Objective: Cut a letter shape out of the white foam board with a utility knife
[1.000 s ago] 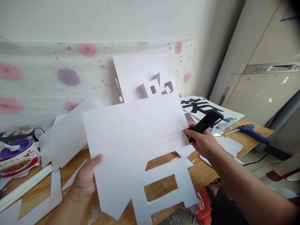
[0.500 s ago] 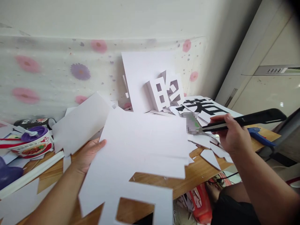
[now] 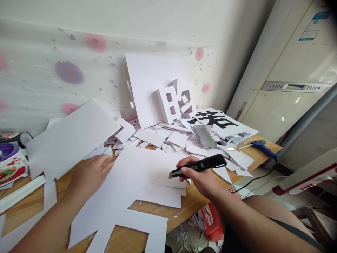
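A large white board with openings and notches cut in it lies on the table in front of me. My left hand is at its left edge, fingers loosely apart and the fingertips touching or just over the edge. In my right hand is a black utility knife, its blade end pointing left, low over the board's right part. A thin line, perhaps a cut or an edge, shows below the blade. Whether the blade touches the board I cannot tell.
White scraps are heaped behind the board. A hollow white character stands against an upright sheet. A printed sheet and a blue glue gun lie to the right. At left are a leaning panel and a bowl.
The board has gone from raised and tilted to lying lower on the table. My left hand has loosened from its edge. My right hand has brought the knife leftward over the board.
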The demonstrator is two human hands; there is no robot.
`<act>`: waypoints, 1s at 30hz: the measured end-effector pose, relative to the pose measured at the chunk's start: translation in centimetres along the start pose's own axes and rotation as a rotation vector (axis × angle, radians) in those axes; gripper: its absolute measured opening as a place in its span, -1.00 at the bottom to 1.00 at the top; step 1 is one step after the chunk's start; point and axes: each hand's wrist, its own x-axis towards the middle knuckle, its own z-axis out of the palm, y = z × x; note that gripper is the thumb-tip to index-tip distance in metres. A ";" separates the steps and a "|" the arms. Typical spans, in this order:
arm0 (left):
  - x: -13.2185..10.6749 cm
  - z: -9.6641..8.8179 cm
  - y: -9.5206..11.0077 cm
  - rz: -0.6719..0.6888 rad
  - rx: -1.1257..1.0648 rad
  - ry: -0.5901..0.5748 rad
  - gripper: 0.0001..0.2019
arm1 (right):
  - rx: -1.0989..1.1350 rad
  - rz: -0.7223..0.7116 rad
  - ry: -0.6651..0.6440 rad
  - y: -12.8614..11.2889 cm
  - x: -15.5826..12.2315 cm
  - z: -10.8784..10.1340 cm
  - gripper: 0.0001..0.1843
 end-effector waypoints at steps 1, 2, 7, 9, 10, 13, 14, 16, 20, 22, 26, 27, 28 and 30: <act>-0.5 0.4 0.9 0.057 0.094 -0.012 -0.58 | -0.006 0.006 -0.016 0.5 0.0 0.4 -0.70; -1.1 0.9 1.8 0.138 0.127 -0.044 -0.61 | -0.018 0.009 -0.033 1.0 0.0 0.8 -0.69; -4.0 3.9 3.9 0.441 0.130 -0.277 -0.68 | -0.091 -0.008 -0.016 2.3 0.6 2.0 -0.69; -4.6 4.1 3.7 0.462 0.091 -0.332 -0.62 | -0.103 -0.007 0.040 2.5 1.2 2.7 -0.67; -4.8 4.0 3.6 0.457 0.073 -0.362 -0.59 | -0.129 0.002 0.063 2.7 1.5 3.1 -0.65; -5.0 3.0 3.8 0.397 0.063 -0.476 -0.49 | -0.300 0.032 0.030 3.0 2.6 4.4 -0.64; -5.1 2.8 4.0 0.386 0.074 -0.508 -0.48 | -0.367 0.032 -0.008 3.2 2.9 4.8 -0.65; -5.2 2.6 4.4 0.386 0.096 -0.531 -0.46 | -0.465 0.009 -0.069 3.7 3.3 5.3 -0.68; -5.5 3.2 4.4 0.432 0.098 -0.477 -0.45 | -0.503 -0.007 -0.094 4.9 3.3 5.0 -0.75; -5.5 3.4 4.4 0.454 0.122 -0.463 -0.46 | -0.513 -0.014 -0.138 5.3 3.2 4.6 -0.76; -5.6 3.2 5.2 0.488 0.239 -0.500 -0.46 | -0.654 -0.072 -0.205 5.5 3.1 4.3 -0.74; -5.6 3.1 5.6 0.506 0.276 -0.513 -0.46 | -0.682 -0.082 -0.209 5.5 3.2 4.3 -0.74; -5.6 3.0 5.9 0.528 0.317 -0.528 -0.46 | -0.700 -0.090 -0.215 5.5 3.2 4.3 -0.74; -5.7 2.9 6.5 0.566 0.395 -0.557 -0.47 | -0.723 -0.105 -0.228 5.4 3.3 4.4 -0.75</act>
